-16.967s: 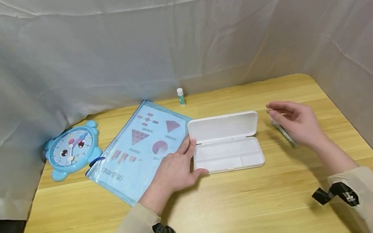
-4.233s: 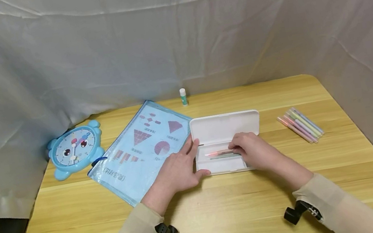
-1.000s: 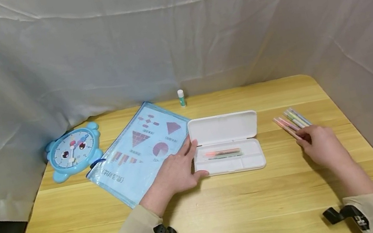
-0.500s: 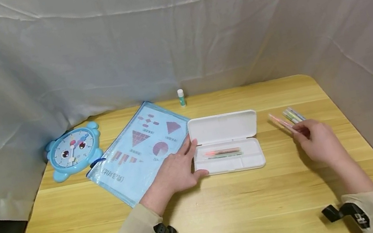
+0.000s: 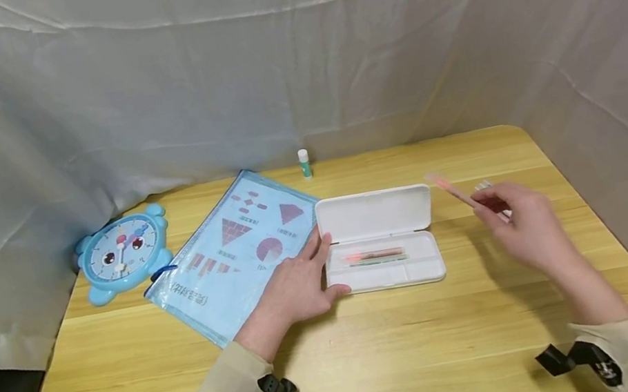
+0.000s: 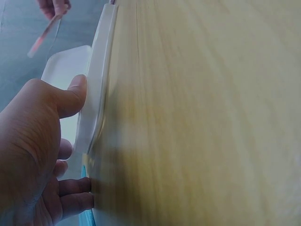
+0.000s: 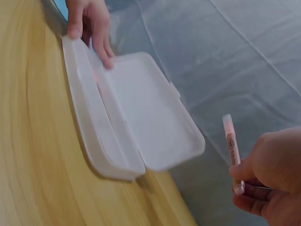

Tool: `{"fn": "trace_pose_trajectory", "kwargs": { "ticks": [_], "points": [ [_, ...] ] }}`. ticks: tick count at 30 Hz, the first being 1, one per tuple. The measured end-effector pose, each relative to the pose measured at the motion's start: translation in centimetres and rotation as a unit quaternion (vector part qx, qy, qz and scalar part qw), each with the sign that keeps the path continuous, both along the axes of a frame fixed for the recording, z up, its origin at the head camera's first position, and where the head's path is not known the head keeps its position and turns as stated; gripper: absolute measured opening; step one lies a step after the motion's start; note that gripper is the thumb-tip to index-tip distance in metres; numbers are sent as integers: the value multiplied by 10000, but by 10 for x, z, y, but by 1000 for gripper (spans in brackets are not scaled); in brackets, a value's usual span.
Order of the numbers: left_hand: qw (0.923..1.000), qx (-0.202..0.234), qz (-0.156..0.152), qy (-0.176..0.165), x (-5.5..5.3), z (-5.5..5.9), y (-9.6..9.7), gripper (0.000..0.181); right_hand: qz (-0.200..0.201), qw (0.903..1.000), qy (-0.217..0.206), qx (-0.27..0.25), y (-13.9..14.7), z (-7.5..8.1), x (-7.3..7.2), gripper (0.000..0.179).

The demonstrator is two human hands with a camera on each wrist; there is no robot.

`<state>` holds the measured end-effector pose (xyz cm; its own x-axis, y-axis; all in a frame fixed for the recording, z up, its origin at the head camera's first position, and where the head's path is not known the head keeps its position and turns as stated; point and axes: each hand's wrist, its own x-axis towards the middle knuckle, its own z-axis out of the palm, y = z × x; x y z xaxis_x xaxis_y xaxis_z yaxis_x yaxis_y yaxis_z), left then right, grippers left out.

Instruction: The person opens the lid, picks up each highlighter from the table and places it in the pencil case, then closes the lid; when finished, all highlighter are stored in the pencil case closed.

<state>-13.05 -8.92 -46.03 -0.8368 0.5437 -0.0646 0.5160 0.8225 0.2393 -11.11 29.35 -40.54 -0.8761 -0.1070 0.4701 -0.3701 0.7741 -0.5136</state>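
A white pencil case (image 5: 375, 214) lies with its lid up in the middle of the table. My left hand (image 5: 297, 286) holds its left end, thumb at the front edge and fingers by the hinge. Two highlighters (image 5: 376, 255), one orange-pink and one greenish, lie in the case's longer back compartment. To the right of the case, my right hand (image 5: 525, 223) pinches a pink highlighter (image 7: 233, 148) by its lower end, tilted and raised above the table. Other highlighters (image 5: 482, 185) lie behind that hand, which mostly hides them.
A blue zip folder (image 5: 231, 263) with printed shapes lies left of the case, partly under my left hand. Further left is a blue toy clock (image 5: 122, 254). A glue stick (image 5: 305, 164) stands near the back edge, before a grey cloth backdrop (image 5: 290, 60).
Seventeen seconds ago the case held nothing; two highlighters lie in it now. Over the last second my right hand has lifted a pink highlighter off the group. My left hand stays put.
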Motion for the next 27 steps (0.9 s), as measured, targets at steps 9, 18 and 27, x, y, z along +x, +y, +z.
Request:
{"fn": "trace_pose_trajectory", "kwargs": {
  "ticks": [9, 18, 27],
  "points": [
    [10000, 80, 15, 33, 0, 0, -2, 101, 723, 9974, -6, 15, -35, 5, -1, 16],
    [10000, 54, 25, -29, -1, 0, -1, 101, 1161, 9922, -449, 86, -55, -6, -10, 16],
    [9999, 82, 39, -49, 0, 1, 0, 101, 1444, 9866, -749, 133, -68, -20, -22, 16]
  ]
}}
